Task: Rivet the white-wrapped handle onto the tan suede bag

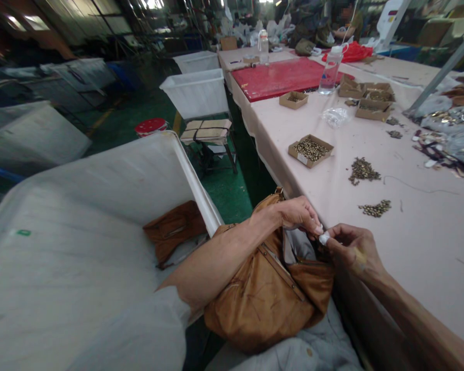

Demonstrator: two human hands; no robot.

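A brown handbag (263, 304) with a grey lining (297, 245) rests on my lap against the table's edge, its top partly open. My left hand (299, 214) reaches across the bag, fingers pinched together at its upper right edge. Facing it, my right hand (353, 250) is closed too, thumb and forefinger pressed together. Small white patches show at the fingertips of both hands, which nearly meet. Whatever lies between the fingers is too small and hidden to name. A yellowish patch sits on my right wrist.
On the table (421, 232) are a cardboard box of small metal pieces (311, 150), a loose pile of metal parts (364, 171) and a smaller pile (375, 208). A water bottle (330, 72) stands farther back. To my left, a white bin (81, 247) holds a brown piece (176, 229).
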